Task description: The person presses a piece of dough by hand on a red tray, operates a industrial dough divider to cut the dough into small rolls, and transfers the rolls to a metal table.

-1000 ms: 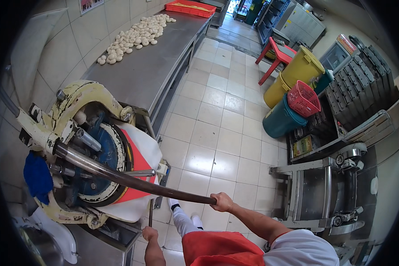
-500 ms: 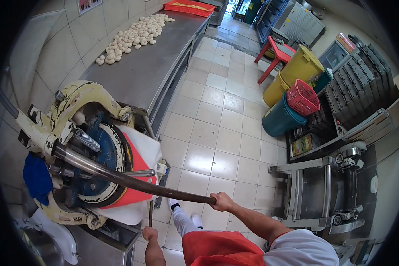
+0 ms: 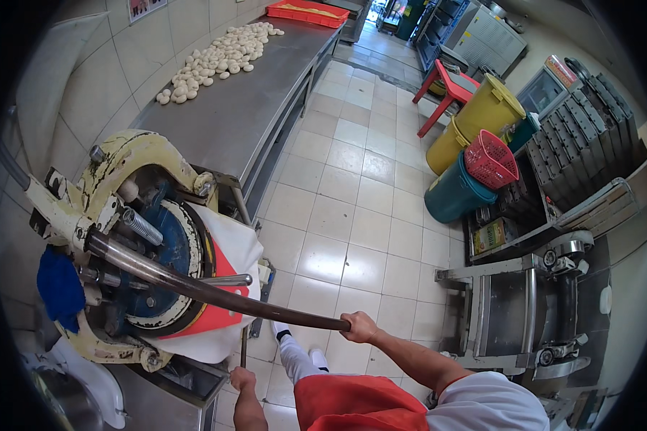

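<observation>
My right hand (image 3: 359,327) is closed round the free end of a long, dark, curved metal lever (image 3: 216,296). The lever runs left to a worn cream-painted press machine (image 3: 140,147) with a blue round head (image 3: 167,248). Lower down, my left hand (image 3: 243,378) is wrapped round a thin upright rod (image 3: 244,348) beside the machine. Beneath the head, a white sheet (image 3: 246,251) and a red piece (image 3: 212,316) stick out toward me. A short shiny metal bar (image 3: 226,280) projects just above the lever.
Many dough balls (image 3: 219,57) lie on the long steel table (image 3: 226,122), with a red tray (image 3: 308,13) at its far end. Yellow bins (image 3: 489,108), a teal bin (image 3: 456,190) and a red basket (image 3: 490,158) stand at right. A metal roller frame (image 3: 530,316) is nearer.
The white sheet and red piece under the press head have shifted slightly, with less red showing. Both hands and the lever look unmoved.
</observation>
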Available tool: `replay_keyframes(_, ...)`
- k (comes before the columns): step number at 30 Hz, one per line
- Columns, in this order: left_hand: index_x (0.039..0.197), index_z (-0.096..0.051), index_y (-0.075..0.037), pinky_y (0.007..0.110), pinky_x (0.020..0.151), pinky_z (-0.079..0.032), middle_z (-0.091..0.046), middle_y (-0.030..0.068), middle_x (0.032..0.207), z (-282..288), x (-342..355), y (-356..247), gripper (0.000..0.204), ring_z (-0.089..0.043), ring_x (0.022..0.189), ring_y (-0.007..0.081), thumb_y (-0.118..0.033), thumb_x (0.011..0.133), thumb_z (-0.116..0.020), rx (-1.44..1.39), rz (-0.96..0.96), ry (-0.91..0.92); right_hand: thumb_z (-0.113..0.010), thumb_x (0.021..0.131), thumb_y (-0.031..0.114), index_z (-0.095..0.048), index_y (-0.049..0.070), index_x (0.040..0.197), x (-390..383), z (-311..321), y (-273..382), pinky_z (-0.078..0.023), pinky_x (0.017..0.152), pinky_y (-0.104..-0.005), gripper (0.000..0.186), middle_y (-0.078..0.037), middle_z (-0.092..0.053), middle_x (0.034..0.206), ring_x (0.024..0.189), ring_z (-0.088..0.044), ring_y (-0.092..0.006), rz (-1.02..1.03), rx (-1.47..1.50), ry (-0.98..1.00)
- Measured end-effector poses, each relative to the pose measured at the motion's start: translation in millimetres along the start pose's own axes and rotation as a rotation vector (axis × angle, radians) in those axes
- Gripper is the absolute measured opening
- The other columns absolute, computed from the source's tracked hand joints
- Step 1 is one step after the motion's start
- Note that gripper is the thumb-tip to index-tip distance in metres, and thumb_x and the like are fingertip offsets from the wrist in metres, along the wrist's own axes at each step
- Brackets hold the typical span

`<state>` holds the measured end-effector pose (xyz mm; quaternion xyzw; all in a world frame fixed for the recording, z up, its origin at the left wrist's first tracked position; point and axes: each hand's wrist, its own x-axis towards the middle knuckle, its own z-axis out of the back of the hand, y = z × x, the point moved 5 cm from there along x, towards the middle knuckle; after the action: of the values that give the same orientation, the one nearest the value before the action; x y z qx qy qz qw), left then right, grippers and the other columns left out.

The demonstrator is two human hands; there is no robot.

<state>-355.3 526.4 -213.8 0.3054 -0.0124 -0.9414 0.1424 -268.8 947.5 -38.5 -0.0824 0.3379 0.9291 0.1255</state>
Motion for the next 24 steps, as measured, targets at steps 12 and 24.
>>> replay_keyframes(12,0.090,-0.073,-0.002,0.039,0.082,-0.058,-0.069,0.0193,0.104,-8.5,10.4,7.0,0.019,-0.068,0.096,0.0340,-0.010,0.073,-0.070,-0.006,0.033,0.020,-0.067,0.076,0.023,-0.058,0.010,0.079,1.0,0.3,1.9,-0.050,0.060,-0.0488,0.016,-0.014,-0.062,0.065,0.063,-0.062,-0.0385,0.041,-0.017,-0.001)
replay_keyframes(24,0.092,-0.072,-0.002,0.039,0.082,-0.057,-0.069,0.0187,0.104,-1.4,3.4,0.0,0.021,-0.068,0.097,0.0330,-0.011,0.074,-0.070,-0.001,0.045,0.029,-0.069,0.072,0.019,-0.056,0.010,0.078,0.1,-0.7,-3.1,-0.050,0.059,-0.0478,0.017,-0.014,-0.062,0.065,0.062,-0.061,-0.0393,0.037,0.005,-0.011)
